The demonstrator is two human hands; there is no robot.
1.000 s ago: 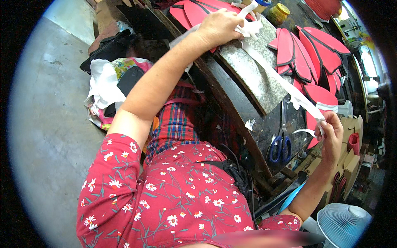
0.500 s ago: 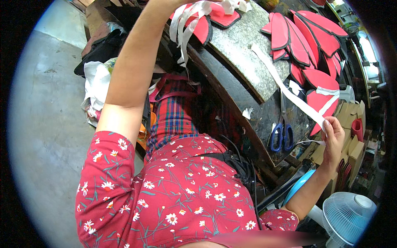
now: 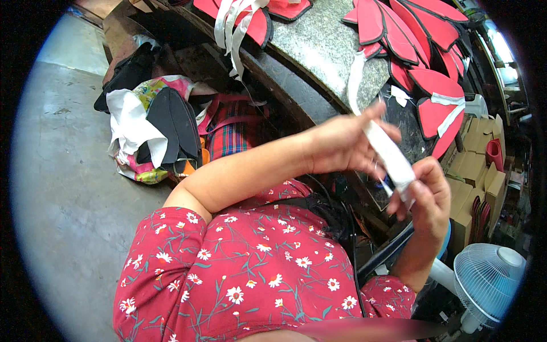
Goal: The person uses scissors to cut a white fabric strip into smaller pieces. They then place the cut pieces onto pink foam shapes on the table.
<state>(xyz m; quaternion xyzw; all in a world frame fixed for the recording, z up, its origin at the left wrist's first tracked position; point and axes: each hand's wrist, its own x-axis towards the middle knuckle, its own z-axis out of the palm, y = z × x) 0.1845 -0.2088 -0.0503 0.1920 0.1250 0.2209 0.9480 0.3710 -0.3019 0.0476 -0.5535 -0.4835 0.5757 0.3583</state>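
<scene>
Head view: we note a flat, smooth white strip (image 3: 383, 149) held between both hands. The left hand (image 3: 342, 145) pinches its upper part, grip closed on it; the right hand (image 3: 426, 196) clamps its lower end. Beyond the grip lie speckled stone desk (image 3: 319, 43) and glossy red petal-shaped pieces (image 3: 399, 34).

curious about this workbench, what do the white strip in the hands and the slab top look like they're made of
White strip: looks like thin paper or fabric tape, matte, bending limply between left hand and right hand. Slab top: seems to be speckled grey stone, perhaps granite, with a dull, mottled surface.
</scene>
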